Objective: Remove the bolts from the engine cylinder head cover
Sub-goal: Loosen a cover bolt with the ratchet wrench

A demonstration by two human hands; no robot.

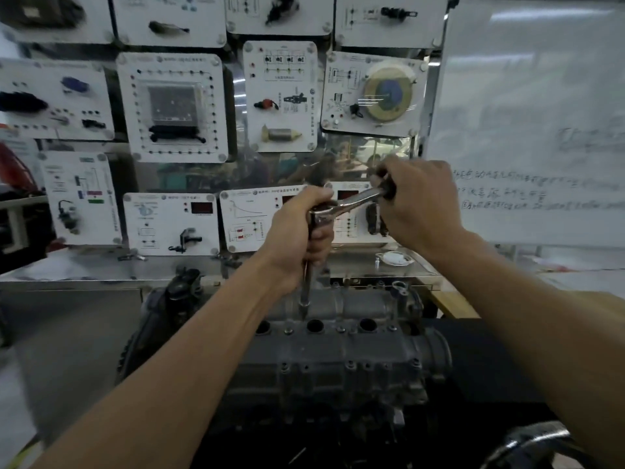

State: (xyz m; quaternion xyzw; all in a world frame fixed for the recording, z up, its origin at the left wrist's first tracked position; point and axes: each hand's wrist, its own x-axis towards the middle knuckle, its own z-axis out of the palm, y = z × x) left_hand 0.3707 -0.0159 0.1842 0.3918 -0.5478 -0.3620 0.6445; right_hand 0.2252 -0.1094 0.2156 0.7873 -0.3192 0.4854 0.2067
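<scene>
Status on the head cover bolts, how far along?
Done: no removed bolts I can confirm. In hand: left hand grips the extension, right hand grips the ratchet handle, tip down on the cover. Left: several bolts still seated along it.

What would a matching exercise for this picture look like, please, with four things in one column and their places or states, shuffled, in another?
Column A
1. left hand
2. right hand
3. long bar
4. whiteboard

Column B
a. bears faint handwriting, at the far right
b. grips the handle end of the wrench
c. stands upright, lower end down at the engine cover
d. wraps round the long bar just under the wrench head

Pairs: 1-d, 2-b, 3-c, 4-a
</scene>
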